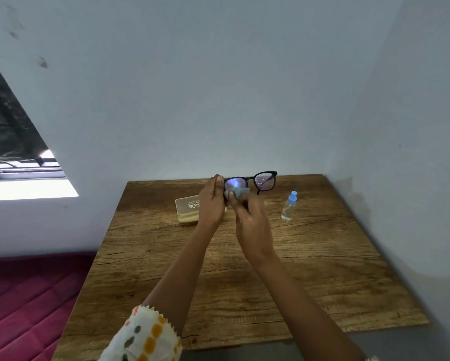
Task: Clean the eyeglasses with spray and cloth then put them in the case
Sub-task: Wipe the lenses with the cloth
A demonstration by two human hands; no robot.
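Observation:
Black-framed eyeglasses [264,180] are held up above the far part of the wooden table [244,269]. My left hand [211,201] grips the frame at its left end. My right hand [250,220] pinches a small grey-blue cloth [238,192] against the left lens. The right lens is uncovered. A beige eyeglass case [187,208] lies open on the table behind my left hand, partly hidden by it. A small clear spray bottle [289,207] with a blue cap stands upright to the right of my hands.
The table stands in a corner, with pale walls behind it and on the right. A dark red quilted mattress [23,295] lies to the left of the table. A window [15,157] is at the left.

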